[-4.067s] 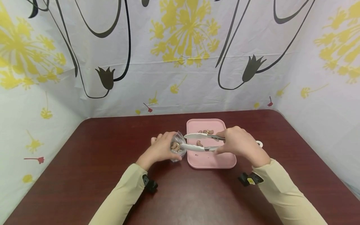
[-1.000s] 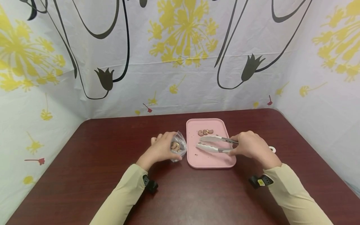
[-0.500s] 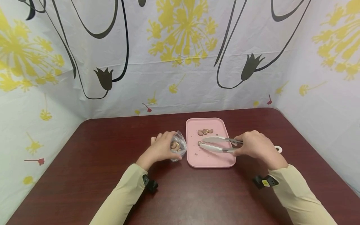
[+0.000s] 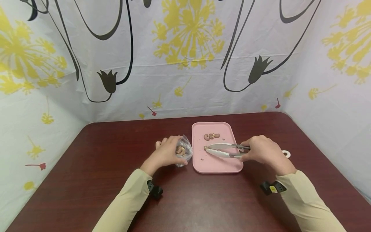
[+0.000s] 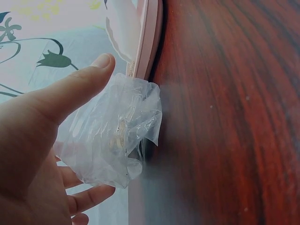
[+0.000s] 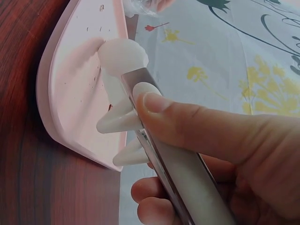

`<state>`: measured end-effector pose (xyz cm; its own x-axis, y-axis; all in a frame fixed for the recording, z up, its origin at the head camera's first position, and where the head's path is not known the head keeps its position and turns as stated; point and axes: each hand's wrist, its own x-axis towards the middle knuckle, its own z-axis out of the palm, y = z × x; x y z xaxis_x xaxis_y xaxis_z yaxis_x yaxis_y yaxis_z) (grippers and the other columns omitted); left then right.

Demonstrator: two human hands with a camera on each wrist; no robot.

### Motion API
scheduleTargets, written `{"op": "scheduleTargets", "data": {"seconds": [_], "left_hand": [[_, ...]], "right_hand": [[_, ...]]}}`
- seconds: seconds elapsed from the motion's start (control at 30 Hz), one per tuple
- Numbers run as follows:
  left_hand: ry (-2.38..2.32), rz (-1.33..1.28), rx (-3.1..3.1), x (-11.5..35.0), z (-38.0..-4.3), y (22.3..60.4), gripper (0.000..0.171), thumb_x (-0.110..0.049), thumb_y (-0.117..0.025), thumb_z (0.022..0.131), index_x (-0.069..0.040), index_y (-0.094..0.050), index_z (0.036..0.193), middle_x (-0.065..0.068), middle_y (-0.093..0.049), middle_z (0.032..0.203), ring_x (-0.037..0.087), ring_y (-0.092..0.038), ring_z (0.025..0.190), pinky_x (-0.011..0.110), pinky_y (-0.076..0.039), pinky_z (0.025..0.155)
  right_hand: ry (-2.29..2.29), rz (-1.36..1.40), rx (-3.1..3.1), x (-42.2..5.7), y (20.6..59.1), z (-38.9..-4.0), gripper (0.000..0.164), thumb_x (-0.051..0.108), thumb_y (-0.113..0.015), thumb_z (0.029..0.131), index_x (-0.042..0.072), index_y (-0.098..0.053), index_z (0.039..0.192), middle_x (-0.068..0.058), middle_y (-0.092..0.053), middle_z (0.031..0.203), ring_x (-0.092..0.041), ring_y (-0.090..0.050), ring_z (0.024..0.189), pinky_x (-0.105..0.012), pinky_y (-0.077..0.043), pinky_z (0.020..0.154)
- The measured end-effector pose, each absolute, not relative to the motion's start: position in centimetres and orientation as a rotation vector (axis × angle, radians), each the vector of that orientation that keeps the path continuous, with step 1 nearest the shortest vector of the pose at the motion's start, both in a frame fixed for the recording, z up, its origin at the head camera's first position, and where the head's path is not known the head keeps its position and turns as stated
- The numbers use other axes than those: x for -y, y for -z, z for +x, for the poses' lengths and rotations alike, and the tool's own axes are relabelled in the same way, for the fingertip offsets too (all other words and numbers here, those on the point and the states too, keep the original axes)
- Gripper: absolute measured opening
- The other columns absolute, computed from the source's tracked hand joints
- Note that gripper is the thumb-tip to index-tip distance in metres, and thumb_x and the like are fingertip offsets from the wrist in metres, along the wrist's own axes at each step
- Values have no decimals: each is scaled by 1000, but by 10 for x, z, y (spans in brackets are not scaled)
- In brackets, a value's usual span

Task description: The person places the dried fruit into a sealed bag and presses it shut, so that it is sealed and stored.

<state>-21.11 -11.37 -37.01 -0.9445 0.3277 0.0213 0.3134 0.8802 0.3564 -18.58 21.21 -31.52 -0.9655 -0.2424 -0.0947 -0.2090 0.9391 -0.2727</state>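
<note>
In the middle of the frame, the left hand holds a crinkly clear bag of curvy nuts. Farther right, the right hand grips shiny tongs over a smooth pink tray.

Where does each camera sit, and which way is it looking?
Head: worn on the head, looking forward and down at the table; both sleeves, left grip and right grip show.
Left wrist: worn there, looking at the plastic bag; the left grip shows close up.
Right wrist: worn there, looking at the tongs; the right grip shows close up.
Both wrist views share the pink tray.
</note>
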Motion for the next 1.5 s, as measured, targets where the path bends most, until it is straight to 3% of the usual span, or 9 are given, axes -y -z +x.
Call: {"op": "scheduleTargets", "data": {"seconds": [0.53, 0.83, 1.1, 1.37, 1.5], "left_hand": [[-544, 511, -3009, 114, -211, 370, 101, -52, -86, 60, -15, -40, 143, 6, -51, 136, 27, -45, 112, 44, -28, 83], [-546, 507, -3002, 114, -211, 371, 101, -52, -86, 60, -15, -40, 142, 5, -51, 136, 26, -45, 111, 43, -28, 82], [-552, 511, -2993, 114, -211, 371, 101, -52, -86, 61, -15, -40, 143, 5, -50, 136, 25, -45, 109, 43, -27, 81], [-561, 509, -2993, 114, -212, 372, 100, -52, -86, 61, -15, -41, 142, 4, -51, 135, 25, -45, 108, 43, -27, 81], [-573, 511, -2990, 114, -211, 372, 99, -51, -86, 60, -16, -42, 141, 4, -52, 134, 24, -45, 107, 42, -27, 81]], "right_hand": [[390, -418, -3045, -207, 309, -184, 32, 33, -82, 67, 21, -77, 96, 7, -65, 71, -16, -53, 68, -34, -41, 58], [388, -451, -3041, -188, 299, -184, 48, 34, -83, 66, 17, -74, 110, -3, -72, 93, -16, -55, 72, -33, -41, 59], [371, -525, -3025, -167, 294, -188, 38, 33, -84, 66, 23, -75, 102, 8, -61, 67, -15, -51, 65, -31, -38, 55], [316, -519, -3031, -148, 296, -193, 57, 35, -85, 65, 22, -70, 118, 3, -62, 67, -17, -50, 63, -31, -37, 52], [323, -527, -3032, -143, 298, -195, 55, 35, -85, 65, 23, -70, 117, 4, -62, 68, -17, -51, 62, -31, -38, 52]]}}
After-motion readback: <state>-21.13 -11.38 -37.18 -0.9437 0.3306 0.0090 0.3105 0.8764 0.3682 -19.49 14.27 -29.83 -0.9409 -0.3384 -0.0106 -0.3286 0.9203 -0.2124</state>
